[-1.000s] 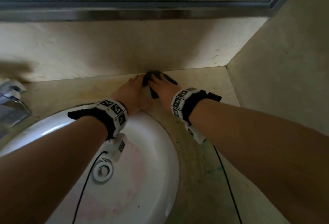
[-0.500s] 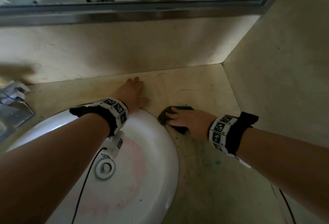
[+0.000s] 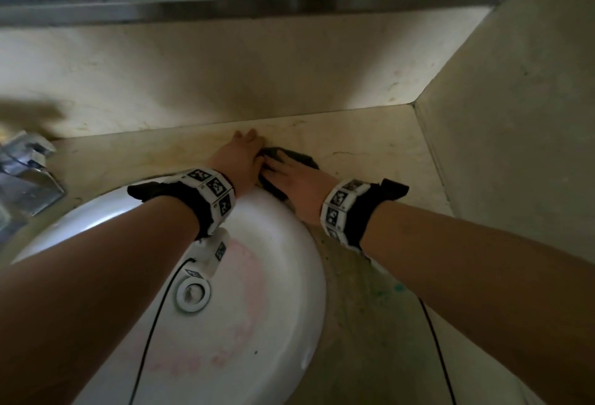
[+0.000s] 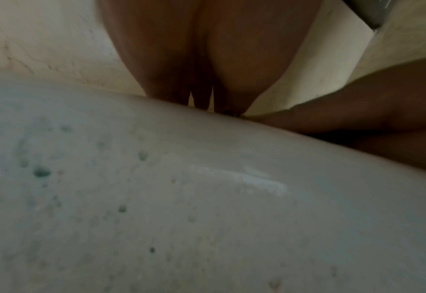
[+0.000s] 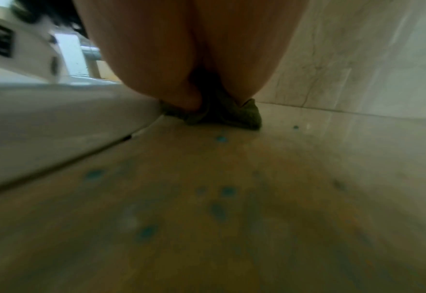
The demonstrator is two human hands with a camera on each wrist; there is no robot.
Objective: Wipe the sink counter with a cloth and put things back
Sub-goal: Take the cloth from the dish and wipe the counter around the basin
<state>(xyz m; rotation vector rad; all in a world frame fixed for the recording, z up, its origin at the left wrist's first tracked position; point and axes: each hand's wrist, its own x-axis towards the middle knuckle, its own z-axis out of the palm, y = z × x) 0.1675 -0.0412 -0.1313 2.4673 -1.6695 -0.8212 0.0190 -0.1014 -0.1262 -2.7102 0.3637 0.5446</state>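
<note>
A dark green cloth lies bunched on the beige counter, just behind the right rim of the white sink. My right hand presses flat on top of it with the fingers stretched out. In the right wrist view the cloth is squashed under my palm against the sink's edge. My left hand rests flat on the counter right beside it, holding nothing, fingers pointing at the back wall. The left wrist view shows its straight fingers above the sink rim.
A metal tap stands at the far left. The back wall with a metal mirror frame and the side wall close in the counter's corner. Blue-green spots mark the counter beside the sink; the drain lies below my left wrist.
My right hand has slid the cloth from the sink's right rim back toward the wall, next to my left hand. The left hand has stayed planted on the counter.
</note>
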